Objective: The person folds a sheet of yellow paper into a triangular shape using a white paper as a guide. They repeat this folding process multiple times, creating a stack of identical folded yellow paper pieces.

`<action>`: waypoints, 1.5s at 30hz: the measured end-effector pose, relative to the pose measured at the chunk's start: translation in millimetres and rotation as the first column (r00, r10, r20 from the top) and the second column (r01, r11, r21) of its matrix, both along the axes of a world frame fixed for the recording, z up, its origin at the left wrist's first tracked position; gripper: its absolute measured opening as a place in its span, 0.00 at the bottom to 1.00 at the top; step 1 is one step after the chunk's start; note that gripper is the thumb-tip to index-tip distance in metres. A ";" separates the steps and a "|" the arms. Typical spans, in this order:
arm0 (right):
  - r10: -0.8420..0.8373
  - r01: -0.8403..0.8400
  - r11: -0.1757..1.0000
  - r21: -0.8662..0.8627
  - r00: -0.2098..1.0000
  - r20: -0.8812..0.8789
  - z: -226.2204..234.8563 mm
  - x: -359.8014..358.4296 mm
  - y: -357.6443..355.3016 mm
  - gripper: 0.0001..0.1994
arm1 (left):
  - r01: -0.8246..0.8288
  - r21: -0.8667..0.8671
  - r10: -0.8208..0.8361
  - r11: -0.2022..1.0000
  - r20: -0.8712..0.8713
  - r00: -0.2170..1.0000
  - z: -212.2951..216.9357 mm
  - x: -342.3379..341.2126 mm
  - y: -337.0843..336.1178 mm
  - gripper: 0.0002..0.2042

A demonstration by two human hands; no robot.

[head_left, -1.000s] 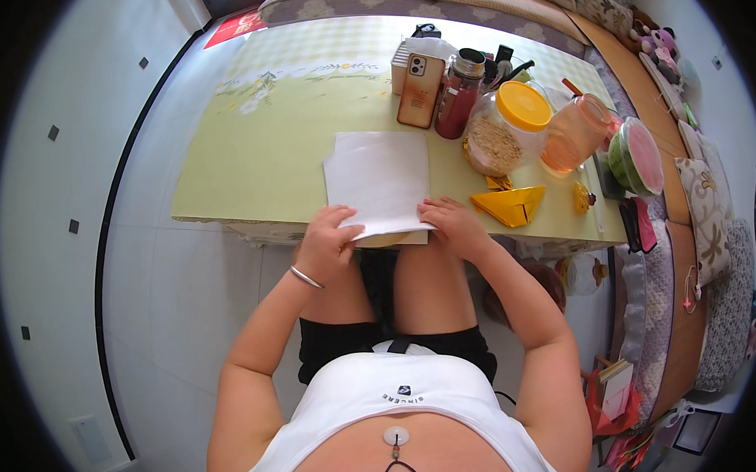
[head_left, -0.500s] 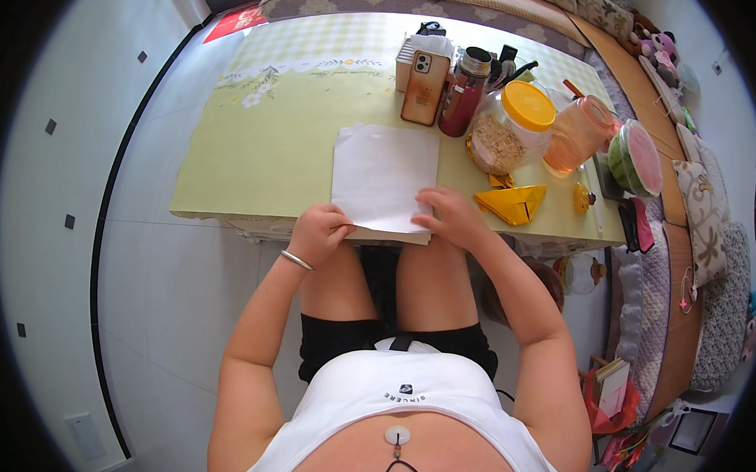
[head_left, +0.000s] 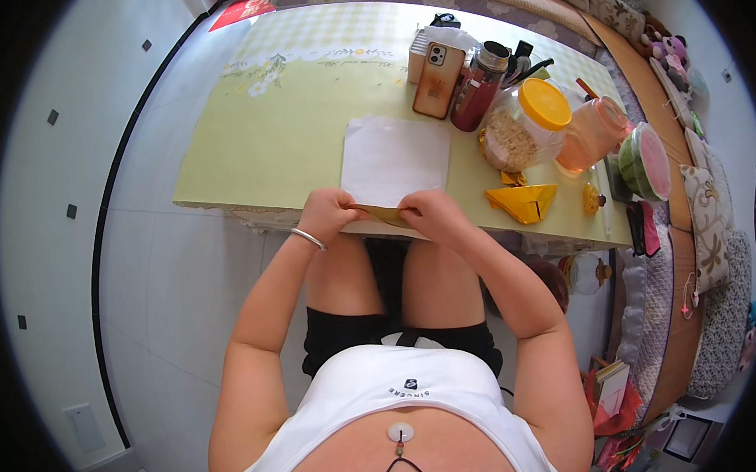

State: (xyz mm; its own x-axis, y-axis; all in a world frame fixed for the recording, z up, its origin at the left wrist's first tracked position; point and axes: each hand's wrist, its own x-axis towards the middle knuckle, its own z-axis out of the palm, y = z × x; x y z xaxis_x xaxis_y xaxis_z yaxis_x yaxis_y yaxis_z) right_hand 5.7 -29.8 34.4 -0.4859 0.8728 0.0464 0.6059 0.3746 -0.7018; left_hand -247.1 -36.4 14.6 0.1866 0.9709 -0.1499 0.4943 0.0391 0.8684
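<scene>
A white sheet of paper (head_left: 396, 160) lies at the near edge of the table. Along its near side a narrow strip (head_left: 385, 213) is turned up and shows a gold-brown underside. My left hand (head_left: 327, 211) pinches the left end of that strip; a silver bangle is on the wrist. The right end is gripped between the thumb and fingers of my right hand (head_left: 431, 212). To the right of the paper sits a folded gold paper shape (head_left: 522, 202), with a small gold piece (head_left: 512, 179) just behind it.
Behind the paper stand a phone (head_left: 439, 80) and a dark red flask (head_left: 478, 87). Further right are a yellow-lidded jar (head_left: 514, 131), a pink plastic jug (head_left: 587, 137), a cut watermelon (head_left: 644, 162) and a small yellow item (head_left: 593, 199). The tablecloth (head_left: 259, 157) is pale green.
The paper's near edge has been folded up, so its gold-brown side shows. My right hand has moved inward and now pinches the fold. The whole view has shifted slightly.
</scene>
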 end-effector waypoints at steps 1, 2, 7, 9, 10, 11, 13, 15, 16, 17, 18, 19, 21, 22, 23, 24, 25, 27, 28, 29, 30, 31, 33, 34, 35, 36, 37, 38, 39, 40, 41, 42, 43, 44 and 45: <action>-0.034 0.032 0.999 -0.044 0.999 -0.031 -2.6 -0.1 0.6 0.09 | 0.047 -0.047 -0.045 0.998 0.046 0.998 -0.1 -4.7 2.7 0.10; -0.069 0.063 0.994 -0.087 0.996 -0.063 -5.0 1.1 2.5 0.09 | 0.095 -0.091 -0.087 0.991 0.092 0.992 7.3 -5.5 3.9 0.11; -0.230 0.138 0.912 -0.387 0.952 -0.202 -6.2 8.8 19.2 0.08 | 0.124 -0.051 -0.114 0.991 0.177 0.978 32.4 -10.5 6.9 0.15; -0.225 0.090 0.909 -0.406 0.928 -0.297 -4.8 11.6 22.1 0.08 | 0.052 -0.042 -0.041 0.998 0.216 0.976 11.9 -15.8 12.8 0.13; -0.219 0.062 0.909 -0.413 0.913 -0.345 -3.9 13.0 23.4 0.09 | 0.008 0.003 -0.008 1.000 0.199 0.980 -5.6 -20.4 16.6 0.12; -0.250 0.089 0.921 -0.380 0.882 -0.398 -7.6 18.6 24.2 0.09 | -0.022 0.049 0.013 0.999 0.188 0.982 -17.9 -19.8 24.1 0.12; -0.300 0.150 0.937 -0.317 0.810 -0.504 -23.8 32.0 25.3 0.10 | -0.102 0.104 0.082 0.989 0.188 0.979 -21.7 -13.9 31.4 0.10; -0.404 0.273 0.897 -0.348 0.826 -0.394 -37.6 48.6 31.3 0.11 | -0.208 0.115 0.181 0.971 0.211 0.961 -21.2 -1.0 30.3 0.08; -0.454 0.334 0.872 -0.357 0.826 -0.335 -43.1 54.6 33.2 0.11 | -0.234 0.131 0.212 0.963 0.159 0.964 -20.8 2.9 31.0 0.08; -0.479 0.408 0.862 -0.302 0.851 -0.216 -39.4 52.6 31.0 0.12 | -0.260 0.146 0.247 0.954 0.103 0.963 -20.7 5.2 31.0 0.07; -0.505 0.473 0.849 -0.235 0.858 -0.096 -30.5 47.5 27.3 0.13 | -0.285 0.165 0.281 0.944 0.048 0.959 -20.5 7.2 32.0 0.07; -0.531 0.527 0.835 -0.160 0.847 0.024 -26.1 42.4 24.4 0.13 | -0.303 0.214 0.312 0.929 -0.009 0.950 -23.0 8.7 33.6 0.06; -0.563 0.561 0.825 0.063 0.827 0.012 -30.8 32.9 20.4 0.14 | -0.322 0.317 0.374 0.892 -0.120 0.920 -27.6 11.6 38.9 0.06; -0.577 0.568 0.805 0.174 0.817 0.003 -33.7 29.8 20.0 0.14 | -0.306 0.366 0.380 0.879 -0.151 0.912 -29.7 13.2 41.4 0.07; -0.590 0.574 0.790 0.214 0.808 0.008 -37.4 27.9 20.6 0.14 | -0.287 0.412 0.387 0.865 -0.183 0.904 -30.4 15.5 43.2 0.07; -0.602 0.580 0.774 0.254 0.798 0.012 -41.0 26.4 21.3 0.14 | -0.266 0.456 0.395 0.849 -0.215 0.893 -30.9 17.2 45.1 0.07; -0.614 0.584 0.757 0.294 0.789 0.016 -44.1 25.3 22.1 0.13 | -0.251 0.462 0.391 0.850 -0.237 0.889 -30.9 18.0 47.1 0.08; -0.621 0.577 0.746 0.333 0.783 0.034 -48.9 24.3 23.2 0.13 | -0.224 0.472 0.384 0.853 -0.277 0.881 -29.5 19.6 49.8 0.09; -0.625 0.573 0.740 0.352 0.780 0.043 -50.4 24.0 23.7 0.13 | -0.213 0.477 0.386 0.853 -0.301 0.872 -30.2 20.1 51.5 0.09; -0.628 0.573 0.736 0.361 0.776 0.049 -50.6 23.4 23.9 0.13 | -0.203 0.482 0.388 0.852 -0.323 0.863 -31.1 20.7 53.2 0.10; -0.632 0.572 0.732 0.370 0.773 0.056 -50.2 22.5 24.0 0.13 | -0.192 0.487 0.390 0.852 -0.345 0.854 -31.9 21.3 54.2 0.10; -0.636 0.572 0.727 0.380 0.769 0.062 -49.6 21.5 24.0 0.12 | -0.192 0.495 0.398 0.848 -0.352 0.847 -32.4 21.7 54.0 0.11; -0.643 0.571 0.727 0.381 0.761 0.086 -48.5 20.0 25.2 0.12 | -0.188 0.510 0.411 0.839 -0.368 0.834 -31.2 23.6 53.7 0.11; -0.646 0.571 0.727 0.381 0.757 0.098 -48.0 19.8 25.7 0.12 | -0.183 0.517 0.418 0.836 -0.384 0.823 -29.8 24.9 54.0 0.12; -0.645 0.571 0.730 0.376 0.757 0.102 -46.8 19.6 26.1 0.12 | -0.181 0.525 0.428 0.832 -0.398 0.812 -27.3 25.7 53.8 0.12; -0.644 0.571 0.733 0.370 0.758 0.106 -45.7 19.5 26.4 0.12 | -0.178 0.533 0.438 0.827 -0.412 0.799 -26.2 26.5 53.7 0.12; -0.643 0.571 0.735 0.365 0.758 0.109 -45.5 19.4 26.5 0.12 | -0.182 0.530 0.441 0.829 -0.417 0.795 -26.5 27.0 53.8 0.13; -0.647 0.572 0.732 0.370 0.754 0.116 -46.4 19.8 26.9 0.12 | -0.184 0.527 0.443 0.830 -0.422 0.791 -26.2 28.3 54.7 0.13; -0.651 0.573 0.729 0.374 0.749 0.122 -48.3 20.1 27.3 0.12 | -0.186 0.525 0.445 0.831 -0.427 0.787 -25.3 29.5 55.2 0.13; -0.656 0.574 0.726 0.379 0.744 0.128 -49.4 20.2 27.5 0.11 | -0.204 0.494 0.446 0.845 -0.442 0.778 -23.9 30.3 55.1 0.13; -0.656 0.575 0.725 0.379 0.745 0.126 -48.8 20.2 27.3 0.11 | -0.222 0.463 0.446 0.858 -0.456 0.770 -20.1 31.9 54.3 0.13; -0.656 0.575 0.725 0.380 0.745 0.123 -47.7 19.8 27.0 0.11 | -0.240 0.432 0.444 0.870 -0.471 0.762 -18.2 32.9 53.5 0.13; -0.656 0.576 0.724 0.380 0.745 0.121 -47.2 19.9 26.7 0.11 | -0.208 0.524 0.472 0.826 -0.442 0.763 -19.1 33.3 52.8 0.12; -0.654 0.575 0.726 0.377 0.747 0.120 -47.9 20.6 27.4 0.11 | -0.176 0.611 0.498 0.772 -0.410 0.764 -20.1 33.1 52.0 0.12; -0.651 0.574 0.729 0.374 0.749 0.120 -49.6 21.5 28.5 0.11 | -0.144 0.691 0.521 0.709 -0.375 0.767 -21.0 32.5 51.7 0.11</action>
